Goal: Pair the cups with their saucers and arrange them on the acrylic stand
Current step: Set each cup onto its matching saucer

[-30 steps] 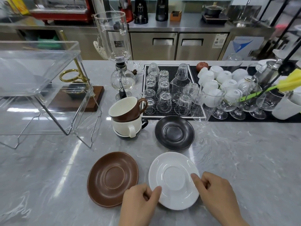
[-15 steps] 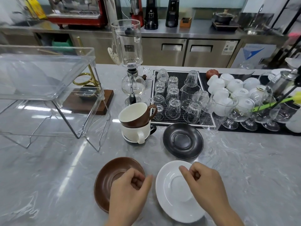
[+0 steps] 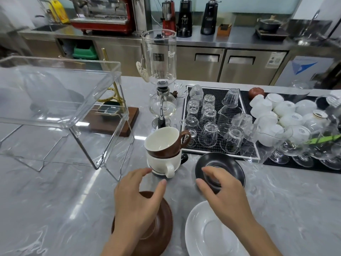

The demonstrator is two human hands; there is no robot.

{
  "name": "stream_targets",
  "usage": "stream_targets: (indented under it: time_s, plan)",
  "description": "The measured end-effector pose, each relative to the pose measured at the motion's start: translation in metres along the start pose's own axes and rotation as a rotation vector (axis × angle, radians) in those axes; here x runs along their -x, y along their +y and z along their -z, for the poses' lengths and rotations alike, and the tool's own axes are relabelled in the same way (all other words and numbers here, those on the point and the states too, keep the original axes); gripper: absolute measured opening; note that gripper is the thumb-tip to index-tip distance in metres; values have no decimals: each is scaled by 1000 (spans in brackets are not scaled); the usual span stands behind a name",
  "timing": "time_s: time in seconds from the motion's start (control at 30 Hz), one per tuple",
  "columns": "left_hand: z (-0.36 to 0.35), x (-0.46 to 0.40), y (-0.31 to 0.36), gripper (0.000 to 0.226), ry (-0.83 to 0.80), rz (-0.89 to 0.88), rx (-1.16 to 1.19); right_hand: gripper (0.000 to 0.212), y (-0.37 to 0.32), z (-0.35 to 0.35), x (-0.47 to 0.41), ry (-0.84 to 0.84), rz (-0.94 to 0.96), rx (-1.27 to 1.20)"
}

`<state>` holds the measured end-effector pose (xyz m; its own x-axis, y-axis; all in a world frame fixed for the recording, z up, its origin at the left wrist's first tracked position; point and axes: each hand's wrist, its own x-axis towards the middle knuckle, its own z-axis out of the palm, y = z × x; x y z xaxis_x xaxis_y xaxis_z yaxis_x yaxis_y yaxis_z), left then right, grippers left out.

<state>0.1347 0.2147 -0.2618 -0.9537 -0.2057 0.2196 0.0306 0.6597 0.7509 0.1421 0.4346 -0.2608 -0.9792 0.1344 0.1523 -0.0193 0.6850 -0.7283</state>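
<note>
My left hand hovers above the brown saucer, fingers spread and holding nothing, its tips near the stack of cups. My right hand is also spread and empty, above the near edge of the black saucer. The white saucer lies near me; the acrylic stand is at left. The stacked cups look hard, glazed and slippery, and they can chip. I think I should take the top brown cup by its handle and lift it straight up.
</note>
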Motion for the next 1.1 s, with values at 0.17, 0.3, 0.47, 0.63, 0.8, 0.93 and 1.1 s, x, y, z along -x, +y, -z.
stream_targets:
  time_s: [0.17,0.3,0.47,0.63,0.8,0.93,1.1]
  plan:
    - [-7,-27,0,64,-20,45,87,53,-7,-5,-36,-34,-39,-86]
    - [-14,-47,-3,72,-16,75,139,66,-9,-11,-65,-25,-62,-149]
    - [-17,-64,-5,86,-47,86,141,75,-10,-17,-86,-93,-67,-243]
    - [-18,-77,-6,96,-88,83,164,69,-12,-24,-97,-135,-59,-308]
    - [-22,-82,-7,103,-137,88,198,39,-14,-29,-103,-74,-46,-339]
    - [-24,-85,-10,107,-143,86,218,28,-12,-30,-107,-53,-79,-412]
    - [-27,-85,-14,106,-158,109,266,26,-12,-30,-112,-47,-56,-397]
